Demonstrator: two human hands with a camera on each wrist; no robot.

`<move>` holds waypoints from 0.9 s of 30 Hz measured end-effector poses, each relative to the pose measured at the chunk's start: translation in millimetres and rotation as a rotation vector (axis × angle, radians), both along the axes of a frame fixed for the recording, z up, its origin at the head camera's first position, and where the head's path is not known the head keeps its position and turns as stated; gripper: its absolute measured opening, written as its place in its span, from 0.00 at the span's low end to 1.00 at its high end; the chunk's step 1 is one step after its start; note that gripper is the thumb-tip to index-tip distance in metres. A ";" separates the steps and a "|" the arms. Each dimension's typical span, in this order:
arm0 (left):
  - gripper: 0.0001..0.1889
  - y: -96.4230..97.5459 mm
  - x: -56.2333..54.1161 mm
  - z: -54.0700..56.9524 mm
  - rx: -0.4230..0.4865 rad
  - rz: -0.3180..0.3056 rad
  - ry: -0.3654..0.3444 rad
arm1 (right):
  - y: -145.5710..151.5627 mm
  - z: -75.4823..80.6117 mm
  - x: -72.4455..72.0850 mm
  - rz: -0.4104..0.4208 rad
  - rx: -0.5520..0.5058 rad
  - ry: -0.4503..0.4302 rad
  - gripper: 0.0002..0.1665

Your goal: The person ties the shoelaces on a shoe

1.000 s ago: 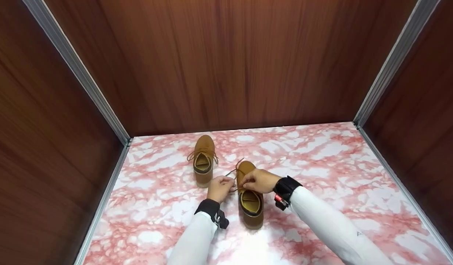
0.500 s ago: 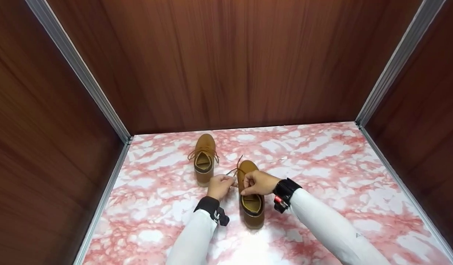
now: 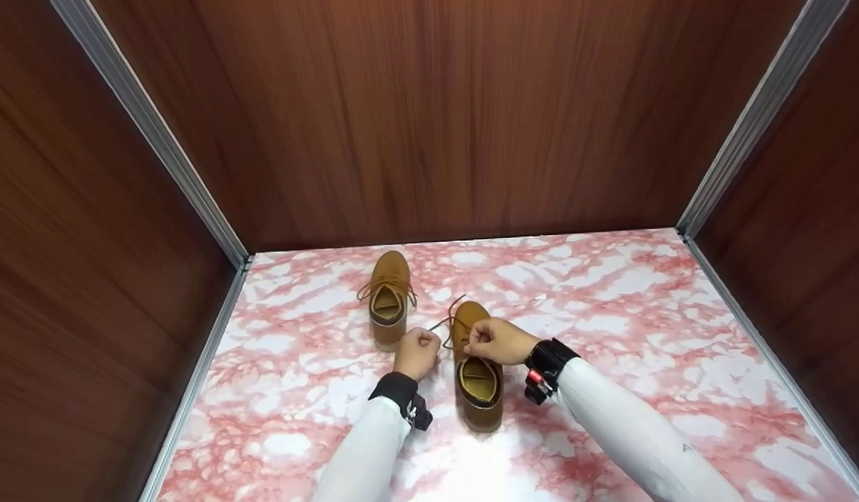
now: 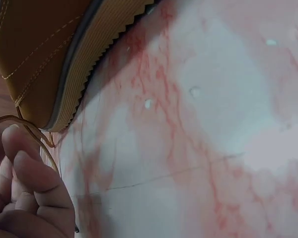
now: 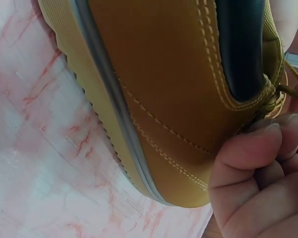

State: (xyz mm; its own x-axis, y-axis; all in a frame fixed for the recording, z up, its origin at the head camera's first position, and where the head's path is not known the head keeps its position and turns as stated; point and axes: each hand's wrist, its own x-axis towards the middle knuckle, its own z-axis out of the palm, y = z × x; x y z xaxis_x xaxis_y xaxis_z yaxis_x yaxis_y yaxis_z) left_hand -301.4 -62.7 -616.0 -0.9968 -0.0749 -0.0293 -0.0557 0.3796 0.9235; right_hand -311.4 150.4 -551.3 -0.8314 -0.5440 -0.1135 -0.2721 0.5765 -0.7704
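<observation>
In the head view a tan lace-up shoe (image 3: 481,411) stands between the two hands, its toe pointing away. My left hand (image 3: 417,354) is just left of it, fingers curled, thumb and forefinger pinching a brown shoelace (image 4: 10,119) that runs from the shoe. Over the lacing, my right hand (image 3: 503,341) has thumb and forefinger together at the lace, close beside the knot (image 5: 272,96) in the right wrist view. Its fingertips hide the lace piece between them. Loose lace loops spread left of the toe.
A second tan shoe (image 3: 390,268), laces tied in a bow, stands farther back on the left. Red-and-white marbled surface (image 3: 611,335) lies under both shoes. Brown wood-look panels (image 3: 429,125) with grey metal corner strips (image 3: 743,125) enclose the back and sides.
My left hand's fingers have curled in more and drawn slightly away from the shoe. The right hand has moved a little up off the shoe's opening, baring the lacing.
</observation>
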 end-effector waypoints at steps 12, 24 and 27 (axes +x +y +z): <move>0.24 3.7 -0.9 -2.6 -0.244 0.001 0.122 | 4.1 0.6 1.8 -0.023 -0.022 -0.023 0.11; 0.26 5.1 -0.5 -8.8 -0.306 -0.036 0.082 | 5.9 -1.2 1.4 -0.017 -0.036 -0.016 0.11; 0.24 5.2 -0.1 -7.9 -0.330 -0.026 0.096 | 6.4 -2.2 1.3 -0.014 -0.039 -0.016 0.11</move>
